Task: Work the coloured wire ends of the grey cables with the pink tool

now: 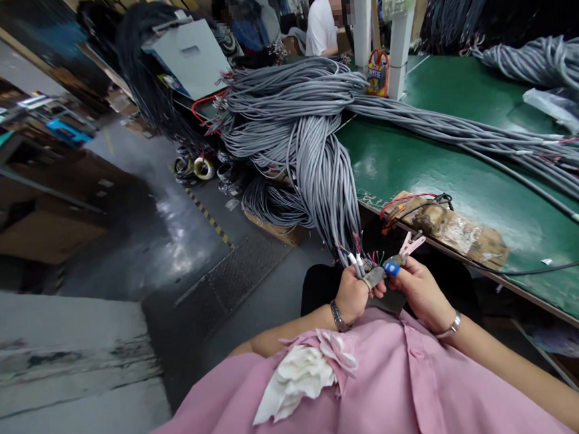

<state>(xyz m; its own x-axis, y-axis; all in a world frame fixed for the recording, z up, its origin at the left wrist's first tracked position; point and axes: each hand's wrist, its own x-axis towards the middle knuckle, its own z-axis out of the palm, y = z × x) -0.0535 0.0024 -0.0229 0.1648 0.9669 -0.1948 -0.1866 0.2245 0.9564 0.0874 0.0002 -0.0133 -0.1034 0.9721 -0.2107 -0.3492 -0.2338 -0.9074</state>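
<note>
My left hand (353, 295) is closed round the ends of a few grey cables, close to my body. From there the cables run up into a thick grey cable bundle (322, 167) that hangs over the table's corner. Thin coloured wires (374, 258) fan out just beyond my fingers. My right hand (420, 291) is pinched beside the left one, with blue tape (392, 268) around a fingertip. What it grips is too small to make out. A pink clip (412, 243) sticks up right above my right fingers.
On the green table (410, 167), a wooden block (456, 234) with red and black wires lies near the edge. More grey cables (494, 141) stretch right. A person (322, 24) in white sits behind. A grey box (189, 58) stands at the back left.
</note>
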